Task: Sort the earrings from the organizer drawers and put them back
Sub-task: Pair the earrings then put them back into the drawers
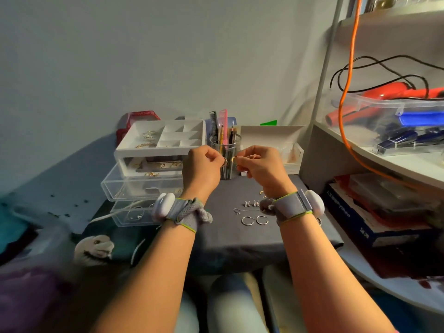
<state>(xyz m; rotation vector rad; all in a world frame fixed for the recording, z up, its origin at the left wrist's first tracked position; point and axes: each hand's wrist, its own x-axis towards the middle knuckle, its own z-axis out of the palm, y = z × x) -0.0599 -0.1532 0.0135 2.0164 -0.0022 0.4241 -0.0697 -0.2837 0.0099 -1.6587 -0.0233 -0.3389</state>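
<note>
Left hand [204,165] raised, small earring [225,162] pinched at fingertips. Right hand [262,168] raised just beside, second earring [233,159] pinched. Both held in front of clear cup [225,146]. Silver hoops [254,220] laid on grey cloth [228,239]. Organizer drawers [141,186] pulled out at left, jewellery seen inside.

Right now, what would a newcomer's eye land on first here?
The left hand and right hand are raised mid-frame, each pinching a small earring before a clear cup of combs. Left of them stands a white organizer, drawers pulled out; silver hoops lie on the grey cloth below.
</note>
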